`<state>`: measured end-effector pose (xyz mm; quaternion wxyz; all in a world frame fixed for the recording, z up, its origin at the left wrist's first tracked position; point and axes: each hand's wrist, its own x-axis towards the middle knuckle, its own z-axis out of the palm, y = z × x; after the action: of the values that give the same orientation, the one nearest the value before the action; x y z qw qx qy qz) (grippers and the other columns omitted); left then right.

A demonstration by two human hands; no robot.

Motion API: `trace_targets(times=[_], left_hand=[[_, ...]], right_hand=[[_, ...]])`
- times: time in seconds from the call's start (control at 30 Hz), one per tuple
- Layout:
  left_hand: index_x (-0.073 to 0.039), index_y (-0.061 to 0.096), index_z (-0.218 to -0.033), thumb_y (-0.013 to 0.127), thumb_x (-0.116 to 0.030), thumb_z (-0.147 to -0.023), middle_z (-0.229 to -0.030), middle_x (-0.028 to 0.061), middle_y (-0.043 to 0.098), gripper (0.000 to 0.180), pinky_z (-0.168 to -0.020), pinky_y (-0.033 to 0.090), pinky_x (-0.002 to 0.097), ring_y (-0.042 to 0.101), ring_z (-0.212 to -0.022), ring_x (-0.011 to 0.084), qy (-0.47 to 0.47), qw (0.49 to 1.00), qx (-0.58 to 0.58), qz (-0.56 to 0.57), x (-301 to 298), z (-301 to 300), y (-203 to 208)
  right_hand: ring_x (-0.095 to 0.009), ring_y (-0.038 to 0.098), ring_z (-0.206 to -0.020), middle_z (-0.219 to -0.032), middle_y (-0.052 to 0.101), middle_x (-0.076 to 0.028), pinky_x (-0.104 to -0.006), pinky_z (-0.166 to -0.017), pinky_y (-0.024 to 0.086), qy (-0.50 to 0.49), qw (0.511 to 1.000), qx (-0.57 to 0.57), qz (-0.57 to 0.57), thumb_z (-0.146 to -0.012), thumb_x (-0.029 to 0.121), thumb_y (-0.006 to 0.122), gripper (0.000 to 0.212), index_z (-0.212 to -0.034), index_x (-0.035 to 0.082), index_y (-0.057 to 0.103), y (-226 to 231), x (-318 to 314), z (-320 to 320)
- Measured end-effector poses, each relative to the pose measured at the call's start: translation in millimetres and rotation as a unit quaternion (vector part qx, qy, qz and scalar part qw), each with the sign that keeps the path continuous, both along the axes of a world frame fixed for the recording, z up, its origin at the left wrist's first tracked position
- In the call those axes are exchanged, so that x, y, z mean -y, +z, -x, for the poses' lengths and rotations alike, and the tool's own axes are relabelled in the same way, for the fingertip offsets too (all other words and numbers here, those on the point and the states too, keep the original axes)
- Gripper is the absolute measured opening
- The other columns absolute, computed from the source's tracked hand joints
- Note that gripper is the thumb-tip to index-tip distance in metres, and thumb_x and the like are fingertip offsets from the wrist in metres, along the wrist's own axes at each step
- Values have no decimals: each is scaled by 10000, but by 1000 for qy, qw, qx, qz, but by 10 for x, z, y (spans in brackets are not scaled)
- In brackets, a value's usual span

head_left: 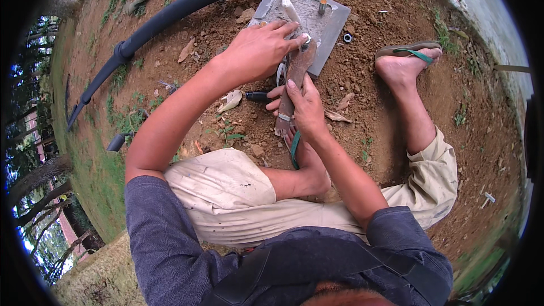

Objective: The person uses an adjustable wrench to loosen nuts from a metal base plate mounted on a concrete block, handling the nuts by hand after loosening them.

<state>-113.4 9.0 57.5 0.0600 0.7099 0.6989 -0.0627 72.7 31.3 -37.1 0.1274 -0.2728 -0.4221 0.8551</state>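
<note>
A long rusty-brown bar with a widened far end, like a spanner (296, 73), lies between my hands, its far end over a square grey metal plate (334, 31). My right hand (306, 107) is wrapped round its lower part, thumb along the top. My left hand (263, 45) bends over the plate, fingertips closed at the spanner's far end beside a small white-tipped piece; what they pinch is partly hidden. Upright bolts rise from the plate, among them a rusty one (322, 6) and one wrapped in white (288, 4). A loose nut (347, 38) lies on the soil to the right.
A thick black corrugated-looking pipe (164, 14) curves along the far left. My sandalled feet (405, 62) flank the work. A black cylinder (258, 96) and dry leaves (229, 101) lie on the loose soil. A pale concrete edge (470, 5) runs along the right.
</note>
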Motion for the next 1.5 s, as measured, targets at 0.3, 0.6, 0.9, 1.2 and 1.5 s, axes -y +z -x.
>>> trace_targets(times=[0.3,0.6,0.9,1.2,1.5], left_hand=[[-178,572,-1527,672,17,-779,-1595,113,513,779,-1080,543,431,554,-1411,298,-2,1000,2,-3,21,10,-15],[-154,575,-1514,679,32,-759,-1590,129,513,784,-1048,564,412,563,-1401,303,-21,999,6,-25,26,31,-50],[-150,596,-1494,675,38,-766,-1586,108,520,755,-1064,555,424,559,-1404,294,-9,1000,12,-20,40,27,-41],[-156,583,-1512,695,16,-773,-1589,123,512,768,-1076,547,425,557,-1407,296,5,1000,26,-18,8,23,-51],[-161,612,-1488,691,36,-762,-1613,144,479,756,-1134,505,446,483,-1472,327,15,1000,23,1,12,-1,2]], right_hand=[[-188,666,-610,-808,665,-103,-302,-584,559,-20,1000,3,23,-1133,257,497,268,-1311,63,445,19,-59,93],[-90,506,-467,-671,559,-1,-252,-430,400,258,949,109,-142,-1117,281,534,249,-1219,55,559,256,-1324,-364],[-166,700,-622,-857,702,-121,-269,-539,559,22,999,4,24,-1137,302,503,357,-1365,35,441,-176,-152,-246],[-204,741,-767,-972,719,-157,-312,-640,601,-69,997,-32,11,-1146,276,479,323,-1361,40,431,-57,132,233],[-154,687,-632,-872,700,-118,-266,-549,538,-24,999,5,-29,-1154,288,441,336,-1382,41,428,-42,-78,-11]])
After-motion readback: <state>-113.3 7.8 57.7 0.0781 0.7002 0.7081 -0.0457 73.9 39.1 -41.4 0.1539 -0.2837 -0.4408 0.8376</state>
